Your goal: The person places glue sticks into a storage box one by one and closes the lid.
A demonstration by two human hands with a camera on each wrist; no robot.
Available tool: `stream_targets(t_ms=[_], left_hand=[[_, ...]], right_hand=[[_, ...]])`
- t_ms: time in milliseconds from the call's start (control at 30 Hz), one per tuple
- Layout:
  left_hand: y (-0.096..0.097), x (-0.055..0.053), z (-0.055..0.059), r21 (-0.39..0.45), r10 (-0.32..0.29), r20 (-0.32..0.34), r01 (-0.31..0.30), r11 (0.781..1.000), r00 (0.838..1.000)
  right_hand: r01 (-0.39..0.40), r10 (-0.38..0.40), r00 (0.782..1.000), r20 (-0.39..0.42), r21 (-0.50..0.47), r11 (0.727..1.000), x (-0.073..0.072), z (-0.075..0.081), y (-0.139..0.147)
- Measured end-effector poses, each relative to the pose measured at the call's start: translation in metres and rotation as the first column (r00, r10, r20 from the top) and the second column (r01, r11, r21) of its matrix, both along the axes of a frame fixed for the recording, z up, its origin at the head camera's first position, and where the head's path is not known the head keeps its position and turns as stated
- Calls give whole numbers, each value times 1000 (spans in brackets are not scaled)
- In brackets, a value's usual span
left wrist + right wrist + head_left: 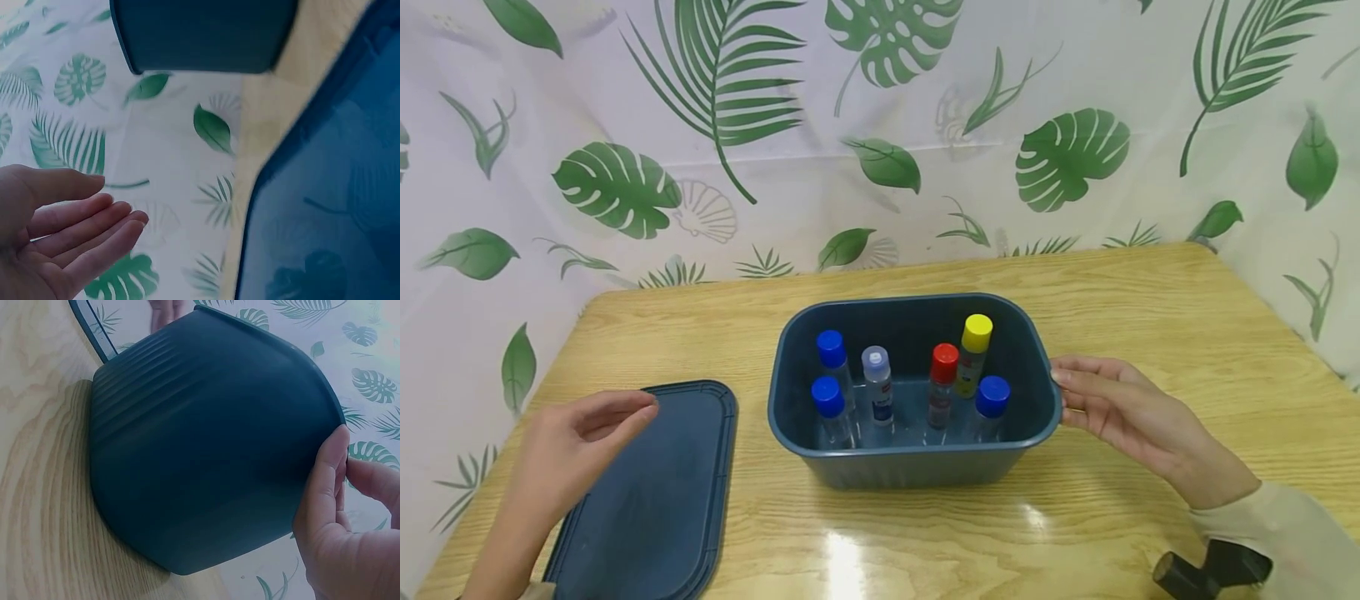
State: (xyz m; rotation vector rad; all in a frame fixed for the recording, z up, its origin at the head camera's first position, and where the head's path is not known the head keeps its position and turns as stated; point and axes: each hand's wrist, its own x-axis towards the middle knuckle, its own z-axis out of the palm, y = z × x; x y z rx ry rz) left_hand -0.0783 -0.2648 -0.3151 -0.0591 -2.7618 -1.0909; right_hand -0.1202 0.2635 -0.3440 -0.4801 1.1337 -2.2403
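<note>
A dark blue plastic bin (917, 468) sits on the table, with several small clear bottles standing inside it. Three have blue caps, like the front left bottle (829, 398); others are a red-capped bottle (943, 367), a yellow-capped bottle (977, 335) and a pale-capped bottle (877, 375). My right hand (1120, 408) pinches the bin's right rim, thumb and fingers at the edge in the right wrist view. Over a flat dark blue lid (658, 492), my left hand (580, 442) hovers with loosely bent fingers and nothing between them.
The wooden table (1135, 308) runs back to a white cloth backdrop (805, 208) printed with green leaves. A black object with a round brown end (1163, 568) shows by the right sleeve at the lower right.
</note>
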Motion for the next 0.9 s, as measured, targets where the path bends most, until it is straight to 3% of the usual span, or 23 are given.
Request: stream_targets(t_ms=[233, 467, 533, 633, 800, 900], left_hand=[[-39, 14, -25, -71, 121, 75, -116, 991, 990], [-103, 13, -89, -218, 194, 145, -160, 963, 970], [-112, 15, -99, -237, 228, 161, -187, 953, 960], [-111, 20, -94, -245, 264, 189, -215, 945, 946], [-89, 28, -65, -267, 278, 252, -209, 941, 927], [-80, 31, -56, -272, 277, 277, -202, 941, 920]], right_hand=[[3, -3, 1000, -8, -17, 1000, 0, 0, -2], [9, -9, 1000, -5, -28, 1000, 0, 2, -4], [7, -7, 1000, -2, -31, 999, 0, 2, -4], [8, -8, 1000, -2, -31, 1000, 1, 2, -4], [24, -24, 1000, -15, -14, 1000, 0, 2, -3], [33, -33, 999, -21, -3, 999, 0, 1, -3]])
